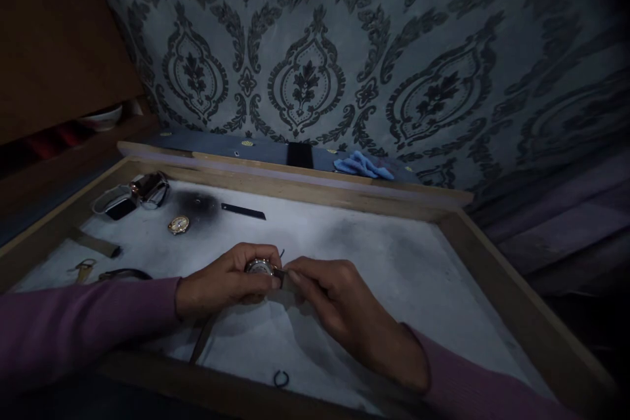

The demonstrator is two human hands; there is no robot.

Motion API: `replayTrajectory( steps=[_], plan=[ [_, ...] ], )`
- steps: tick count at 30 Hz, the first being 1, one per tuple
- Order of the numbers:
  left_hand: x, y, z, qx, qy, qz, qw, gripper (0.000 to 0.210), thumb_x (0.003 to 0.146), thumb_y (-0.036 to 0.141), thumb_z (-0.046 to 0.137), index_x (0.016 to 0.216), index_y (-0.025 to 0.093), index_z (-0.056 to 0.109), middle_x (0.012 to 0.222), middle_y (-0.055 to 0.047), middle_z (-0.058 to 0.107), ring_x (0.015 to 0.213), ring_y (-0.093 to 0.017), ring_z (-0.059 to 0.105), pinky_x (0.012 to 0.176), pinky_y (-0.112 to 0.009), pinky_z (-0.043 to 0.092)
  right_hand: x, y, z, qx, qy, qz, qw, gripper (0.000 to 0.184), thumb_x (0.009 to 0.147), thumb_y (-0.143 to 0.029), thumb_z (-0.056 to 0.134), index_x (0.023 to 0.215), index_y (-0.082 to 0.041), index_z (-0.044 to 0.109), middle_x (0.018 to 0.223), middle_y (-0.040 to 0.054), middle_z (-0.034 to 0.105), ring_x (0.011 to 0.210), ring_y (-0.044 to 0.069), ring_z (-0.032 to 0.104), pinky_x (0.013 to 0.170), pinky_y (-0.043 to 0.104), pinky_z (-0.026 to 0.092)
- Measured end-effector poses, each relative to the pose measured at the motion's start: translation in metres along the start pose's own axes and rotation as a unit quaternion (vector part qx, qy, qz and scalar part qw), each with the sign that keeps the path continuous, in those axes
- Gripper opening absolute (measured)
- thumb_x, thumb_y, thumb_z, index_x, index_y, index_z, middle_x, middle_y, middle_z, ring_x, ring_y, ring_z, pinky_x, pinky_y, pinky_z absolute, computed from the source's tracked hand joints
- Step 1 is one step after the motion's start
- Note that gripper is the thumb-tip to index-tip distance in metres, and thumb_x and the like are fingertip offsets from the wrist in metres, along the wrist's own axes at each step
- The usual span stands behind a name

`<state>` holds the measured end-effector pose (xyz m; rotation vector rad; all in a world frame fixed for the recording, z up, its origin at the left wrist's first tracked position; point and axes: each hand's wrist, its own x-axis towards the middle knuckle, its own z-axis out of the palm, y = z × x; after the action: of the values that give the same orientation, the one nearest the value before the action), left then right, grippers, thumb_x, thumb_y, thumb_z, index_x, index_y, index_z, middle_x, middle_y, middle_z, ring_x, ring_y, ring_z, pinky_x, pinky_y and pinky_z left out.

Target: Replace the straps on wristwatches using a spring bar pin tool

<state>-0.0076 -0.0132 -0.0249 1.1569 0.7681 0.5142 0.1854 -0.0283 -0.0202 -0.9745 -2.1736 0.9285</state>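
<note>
A silver-rimmed wristwatch [260,267] is held between the thumb and fingers of my left hand [236,275], over the middle of the white work surface. My right hand [335,295] pinches a small dark flat piece [279,274] against the right edge of the watch; I cannot make out whether it is a blade or a strap end. A brown strap [201,341] hangs or lies below my left hand. Nearby on the surface are a dark blade [243,211] and a gold-coloured watch [178,224] without a strap.
A raised wooden rim [275,180] frames the tray. At its left lie a dark-faced watch [121,203], more watches [152,189], an olive strap piece [93,243] and a gold clasp [84,269]. A small dark ring [281,378] lies in front; a blue cloth [364,165] sits behind.
</note>
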Motion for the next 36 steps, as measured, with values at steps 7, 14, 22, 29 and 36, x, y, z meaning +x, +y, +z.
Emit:
replayTrajectory(
  steps=[7, 14, 22, 29, 36],
  plan=[
    [0.0008, -0.0015, -0.0012, -0.006, 0.0, 0.001, 1.0, 0.016, 0.078, 0.028, 0.062, 0.076, 0.019, 0.05, 0.049, 0.012, 0.033, 0.043, -0.005, 0.022, 0.043, -0.02, 0.017, 0.0011, -0.0009, -0.0008, 0.015, 0.009, 0.019, 1.0, 0.03, 0.096, -0.018, 0.042, 0.076, -0.014, 0.065, 0.06, -0.0009, 0.058, 0.051, 0.009, 0.049, 0.049, 0.022, 0.037],
    [0.0005, -0.0011, -0.0007, -0.001, 0.002, 0.001, 1.0, 0.015, 0.078, 0.027, 0.062, 0.076, 0.019, 0.05, 0.05, 0.011, 0.034, 0.044, -0.005, 0.024, 0.044, -0.02, 0.017, 0.0012, 0.0002, -0.0004, 0.032, 0.008, 0.026, 0.999, 0.029, 0.096, -0.018, 0.042, 0.077, -0.014, 0.065, 0.061, -0.0006, 0.058, 0.052, 0.01, 0.05, 0.05, 0.023, 0.038],
    [0.0005, -0.0016, -0.0011, 0.015, -0.002, 0.003, 1.0, 0.017, 0.079, 0.03, 0.062, 0.077, 0.019, 0.049, 0.051, 0.011, 0.033, 0.045, -0.006, 0.022, 0.043, -0.02, 0.017, 0.0019, 0.0001, -0.0016, 0.007, 0.006, -0.004, 1.0, 0.029, 0.095, -0.015, 0.043, 0.074, -0.014, 0.064, 0.059, -0.0022, 0.055, 0.051, 0.009, 0.047, 0.05, 0.021, 0.035],
    [-0.0016, -0.0004, -0.0002, 0.037, 0.001, 0.008, 0.999, 0.015, 0.081, 0.028, 0.061, 0.078, 0.019, 0.05, 0.05, 0.011, 0.033, 0.046, -0.007, 0.023, 0.044, -0.021, 0.017, -0.0002, 0.0017, -0.001, -0.032, 0.011, -0.037, 0.999, 0.03, 0.095, -0.014, 0.042, 0.073, -0.014, 0.062, 0.057, -0.0028, 0.052, 0.049, 0.008, 0.045, 0.049, 0.021, 0.033],
    [0.0001, -0.0028, -0.002, 0.036, -0.005, 0.013, 0.999, 0.014, 0.082, 0.027, 0.061, 0.079, 0.018, 0.05, 0.051, 0.011, 0.034, 0.046, -0.006, 0.024, 0.044, -0.021, 0.018, -0.0014, 0.0029, 0.0003, -0.05, 0.005, -0.053, 0.997, 0.032, 0.097, -0.014, 0.04, 0.076, -0.013, 0.063, 0.063, 0.001, 0.06, 0.052, 0.01, 0.051, 0.051, 0.022, 0.036]
  ],
)
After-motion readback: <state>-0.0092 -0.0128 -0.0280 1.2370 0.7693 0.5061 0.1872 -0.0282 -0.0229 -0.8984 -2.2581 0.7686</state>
